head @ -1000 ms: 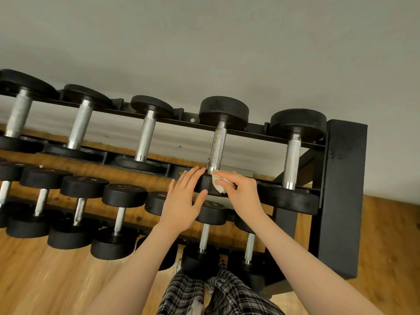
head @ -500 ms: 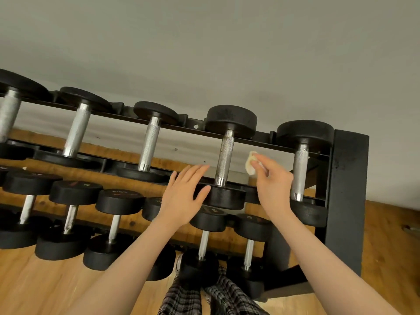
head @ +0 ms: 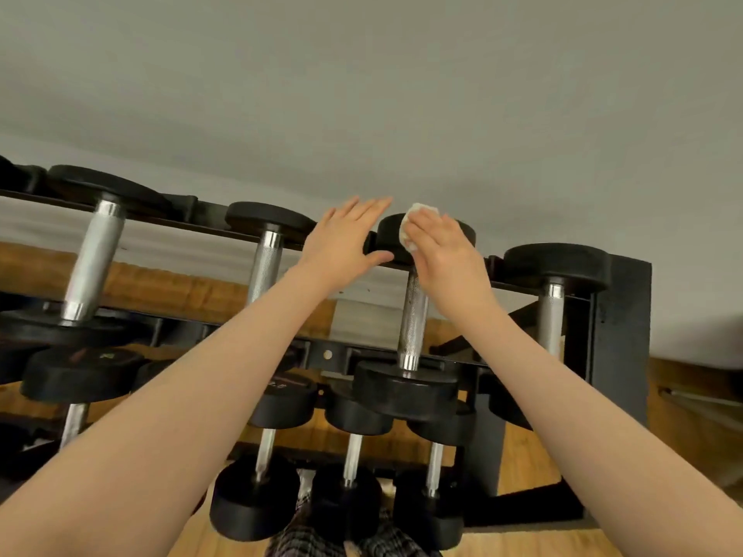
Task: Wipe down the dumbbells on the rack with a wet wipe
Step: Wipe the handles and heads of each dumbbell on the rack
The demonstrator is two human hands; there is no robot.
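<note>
A black dumbbell with a knurled steel handle (head: 412, 323) lies on the top tier of a black rack (head: 621, 355), second from the right. My right hand (head: 444, 251) holds a crumpled white wet wipe (head: 410, 231) and presses it against the dumbbell's far head (head: 466, 233). My left hand (head: 341, 243) reaches with straight fingers to the left side of that far head; whether it touches is unclear. The near head (head: 406, 389) rests on the front rail.
More black dumbbells line the top tier, one at the far right (head: 557, 267) and others to the left (head: 267, 251). Smaller dumbbells (head: 257, 492) fill the lower tier. A grey wall (head: 402, 94) stands right behind the rack. Wooden floor (head: 683, 416) shows to the right.
My right hand has carried the wipe from the near head up past the handle to the far head. My left hand has followed from the near head to the far one.
</note>
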